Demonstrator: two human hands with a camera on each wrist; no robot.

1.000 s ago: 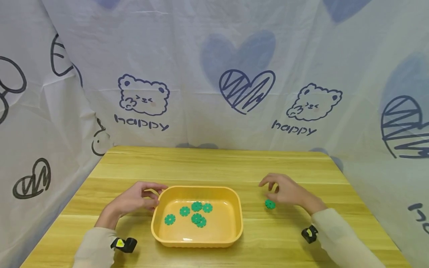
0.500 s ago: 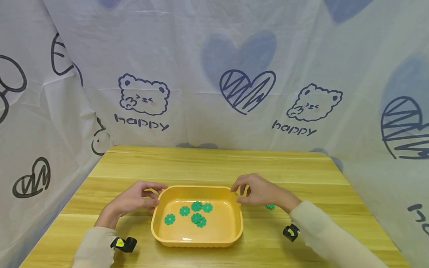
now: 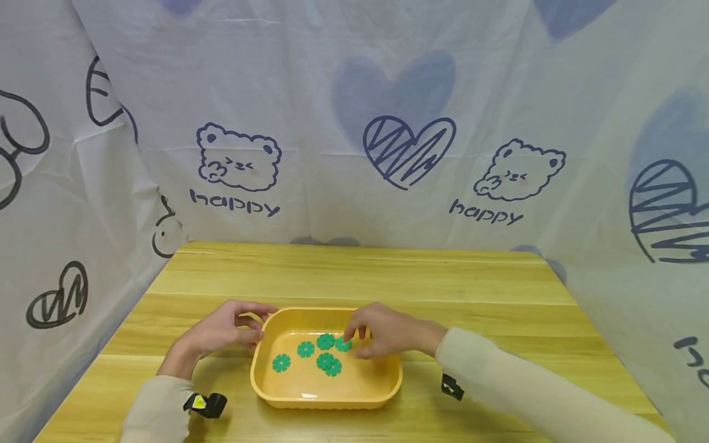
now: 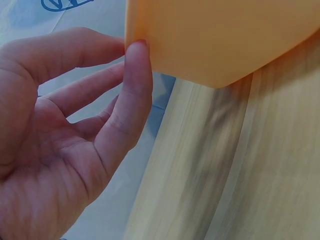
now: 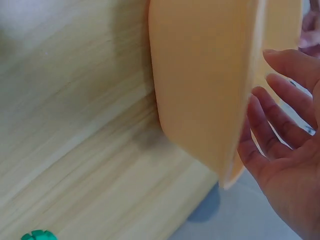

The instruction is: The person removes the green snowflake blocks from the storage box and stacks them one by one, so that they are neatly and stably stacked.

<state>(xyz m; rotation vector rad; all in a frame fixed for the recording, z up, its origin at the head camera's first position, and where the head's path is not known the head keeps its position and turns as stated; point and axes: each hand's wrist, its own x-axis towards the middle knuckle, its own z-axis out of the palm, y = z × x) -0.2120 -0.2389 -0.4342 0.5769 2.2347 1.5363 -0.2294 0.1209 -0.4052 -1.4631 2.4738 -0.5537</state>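
Observation:
A yellow plastic basin (image 3: 327, 403) stands on the wooden table, with several green notched discs (image 3: 281, 363) lying flat on its floor; some overlap. At its back left corner my left hand (image 3: 218, 329) grips the rim; in the left wrist view the thumb (image 4: 136, 70) lies against the basin's wall, with the index finger by the edge. My right hand (image 3: 384, 332) reaches over the right rim, its loosely bent fingers above the rightmost disc (image 3: 343, 344) and partly covering it. Nothing shows between those fingers (image 5: 272, 112) in the right wrist view.
Another green disc (image 5: 39, 235) lies on the table outside the basin, cut off by the right wrist view's lower edge; the right arm hides it in the head view. A printed cloth (image 3: 332, 203) hangs behind the table (image 3: 354, 271) and at both sides.
My right hand has moved left from beside the loose disc on the table, across the right rim and into the space over the basin. My left hand and the basin stay put.

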